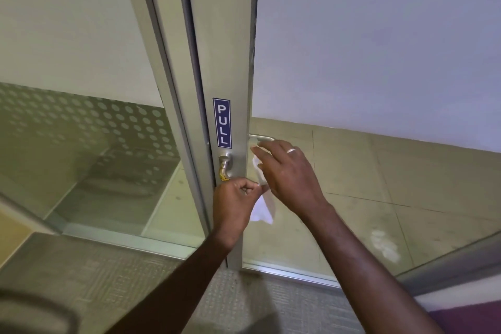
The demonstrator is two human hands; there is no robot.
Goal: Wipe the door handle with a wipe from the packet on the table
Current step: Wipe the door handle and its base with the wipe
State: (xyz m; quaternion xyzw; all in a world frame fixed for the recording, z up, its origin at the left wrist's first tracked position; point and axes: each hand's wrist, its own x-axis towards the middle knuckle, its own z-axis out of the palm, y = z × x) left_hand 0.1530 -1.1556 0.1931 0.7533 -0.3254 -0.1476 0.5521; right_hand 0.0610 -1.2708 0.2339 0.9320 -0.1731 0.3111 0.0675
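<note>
Left grip point(235, 199) pinches wipe point(264, 210); right grip point(287, 173) outstretched.

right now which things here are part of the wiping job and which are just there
Part of the job:
- wipe, pinched by the left hand, with the right hand over it
- door handle

Just there:
- PULL sticker
- ring on the right hand
- dotted glass panel
</note>
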